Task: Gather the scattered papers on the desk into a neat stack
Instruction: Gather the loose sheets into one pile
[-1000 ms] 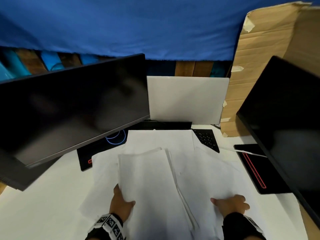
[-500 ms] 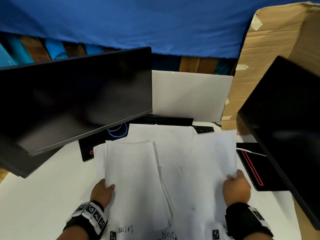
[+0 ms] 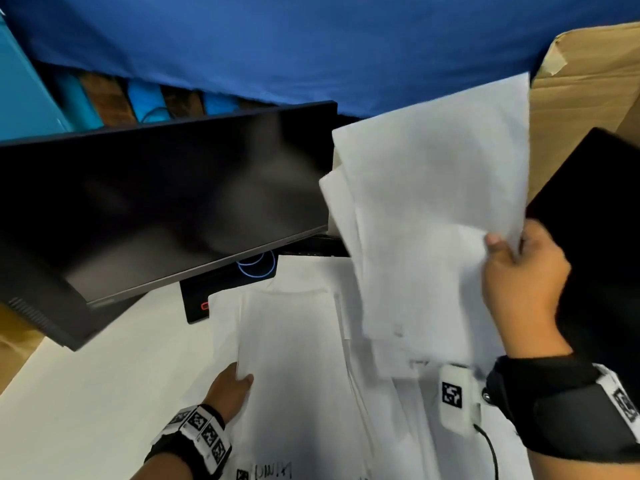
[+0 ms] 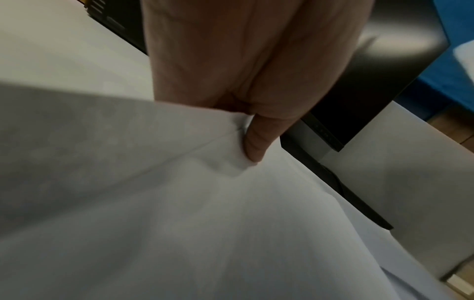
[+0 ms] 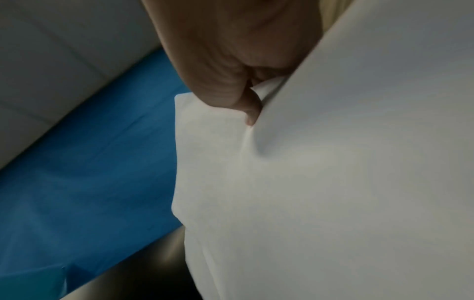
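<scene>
White paper sheets cover the middle of the white desk [image 3: 86,393]. My right hand [image 3: 519,271] pinches a bunch of sheets [image 3: 433,220] by their right edge and holds them raised and tilted above the desk; the right wrist view shows the thumb [image 5: 238,97] pressed on that paper [image 5: 333,192]. My left hand [image 3: 230,386] grips the left edge of a pile of sheets [image 3: 291,358] lying flat, its thumb [image 4: 256,142] on top of the paper [image 4: 179,203]. More loose sheets [image 3: 398,427] lie under and between the two bunches.
A black monitor [image 3: 156,209] tilts over the desk's left half, with its black base [image 3: 197,303] just behind the papers. A second dark screen [image 3: 595,237] stands at the right, cardboard [image 3: 571,98] behind it, and a blue cloth [image 3: 277,46] across the back.
My right hand has lifted its bunch of sheets off the desk, up and toward the back right. My left hand has taken hold of the flat pile's left edge and stayed low.
</scene>
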Tool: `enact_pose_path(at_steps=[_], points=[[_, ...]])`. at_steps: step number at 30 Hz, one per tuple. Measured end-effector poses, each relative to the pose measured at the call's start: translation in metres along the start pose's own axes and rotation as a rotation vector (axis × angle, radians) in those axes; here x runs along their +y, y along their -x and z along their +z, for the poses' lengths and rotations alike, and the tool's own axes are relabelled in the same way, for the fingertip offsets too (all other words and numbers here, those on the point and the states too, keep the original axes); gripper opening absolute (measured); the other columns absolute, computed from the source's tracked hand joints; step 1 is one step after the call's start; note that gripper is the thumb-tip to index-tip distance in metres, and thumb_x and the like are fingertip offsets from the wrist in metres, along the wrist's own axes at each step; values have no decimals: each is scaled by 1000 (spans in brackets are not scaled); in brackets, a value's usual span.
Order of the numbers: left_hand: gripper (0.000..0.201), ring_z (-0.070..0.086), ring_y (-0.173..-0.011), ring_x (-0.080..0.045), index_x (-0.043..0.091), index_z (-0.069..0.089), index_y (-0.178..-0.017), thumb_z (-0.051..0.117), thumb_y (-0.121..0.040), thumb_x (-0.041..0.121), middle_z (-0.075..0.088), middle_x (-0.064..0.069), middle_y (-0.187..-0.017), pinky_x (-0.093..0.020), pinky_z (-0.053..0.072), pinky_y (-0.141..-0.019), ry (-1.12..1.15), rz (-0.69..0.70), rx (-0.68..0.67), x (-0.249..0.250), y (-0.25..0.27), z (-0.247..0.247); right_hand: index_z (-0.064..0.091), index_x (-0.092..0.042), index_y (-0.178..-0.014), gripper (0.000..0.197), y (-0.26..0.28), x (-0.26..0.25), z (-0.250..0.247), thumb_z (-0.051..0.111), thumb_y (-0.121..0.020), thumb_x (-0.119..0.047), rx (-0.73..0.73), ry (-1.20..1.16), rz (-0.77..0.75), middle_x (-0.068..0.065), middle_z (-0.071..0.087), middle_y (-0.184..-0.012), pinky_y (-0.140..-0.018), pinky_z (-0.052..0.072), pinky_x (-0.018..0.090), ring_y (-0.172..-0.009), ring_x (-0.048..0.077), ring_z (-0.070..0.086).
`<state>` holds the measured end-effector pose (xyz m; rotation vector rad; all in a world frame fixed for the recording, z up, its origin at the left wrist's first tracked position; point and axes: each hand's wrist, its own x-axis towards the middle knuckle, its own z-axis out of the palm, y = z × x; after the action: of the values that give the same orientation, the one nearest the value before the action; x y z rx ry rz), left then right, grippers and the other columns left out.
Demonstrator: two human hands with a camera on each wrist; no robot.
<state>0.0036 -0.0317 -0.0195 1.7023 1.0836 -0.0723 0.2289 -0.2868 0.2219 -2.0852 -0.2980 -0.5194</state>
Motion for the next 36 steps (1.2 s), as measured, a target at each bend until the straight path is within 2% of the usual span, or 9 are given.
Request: enact_pose_path(at_steps=[3, 8, 12, 15, 20, 25, 29, 33, 36], points=[[36, 56, -116, -33, 0, 52, -127, 48, -95, 14, 59, -21, -128, -40, 42, -104, 78, -24, 12, 0, -1, -1, 57, 6, -110, 24, 22, 19, 45, 57, -89, -5, -242, 6, 156, 27, 65, -105, -82, 45, 34, -98, 35, 62], [53, 54, -120, -31, 5, 53, -126, 37, -95, 45, 58, -15, -129, -41, 39, -107, 200, -61, 17, 2, -2, -2, 52, -1, -119, 37, 109, 75, 121, 43, -85, 11, -605, 9, 384, 9, 56, -97, -77, 37, 19, -96, 23, 61], [82, 60, -114, -24, 17, 53, -126, 54, -69, 75, 63, -1, -122, -42, 43, -105, 230, -91, -47, -9, -13, 2, 51, -6, -105, 35, 168, 99, 155, 38, -78, 13, -776, -67, 577, 9, 59, -100, -82, 41, 22, -101, 29, 59], [48, 61, -97, -25, 8, 53, -117, 70, -78, 31, 66, -12, -115, -37, 49, -92, 94, -13, -25, -4, -7, 3, 52, -10, -100, 29, 184, 106, 175, 48, -76, 6, -867, -95, 642, 9, 62, -97, -76, 46, 26, -97, 30, 62], [40, 58, -104, -32, 3, 52, -124, 58, -84, 2, 62, -20, -119, -39, 45, -92, 77, -18, 111, -9, -13, -13, 42, -2, -123, 65, 128, 131, 169, 76, -72, -21, -308, 244, 815, 26, 47, -126, -97, 40, 42, -116, 40, 49], [61, 61, -107, -36, 5, 56, -122, 62, -64, 24, 66, -20, -115, -49, 47, -97, 140, -51, 93, -21, -12, -21, 28, 0, -137, 107, 87, 176, 158, 78, -59, -54, -497, 444, 1069, 22, 37, -141, -110, 31, 50, -129, 37, 39], [59, 62, -106, -35, 6, 56, -123, 58, -67, 25, 67, -19, -114, -48, 47, -98, 157, -45, 84, -22, -13, -19, 43, -2, -135, 76, 86, 199, 167, 68, -75, -43, -558, 317, 940, 19, 48, -139, -110, 35, 46, -125, 36, 47], [33, 60, -108, -36, 3, 57, -123, 50, -92, 12, 65, -21, -117, -42, 45, -97, 155, -62, 153, -17, -15, -22, 53, 4, -104, 22, 78, 182, 148, 57, -89, -12, -123, -14, 855, 30, 60, -116, -95, 44, 42, -97, 35, 57], [30, 60, -107, -36, 4, 61, -118, 49, -93, 14, 66, -19, -114, -36, 44, -90, 66, -23, 220, -9, -19, -28, 51, 7, -117, 30, 55, 173, 117, 44, -87, 8, 19, -26, 750, 32, 59, -116, -92, 43, 39, -109, 44, 57]])
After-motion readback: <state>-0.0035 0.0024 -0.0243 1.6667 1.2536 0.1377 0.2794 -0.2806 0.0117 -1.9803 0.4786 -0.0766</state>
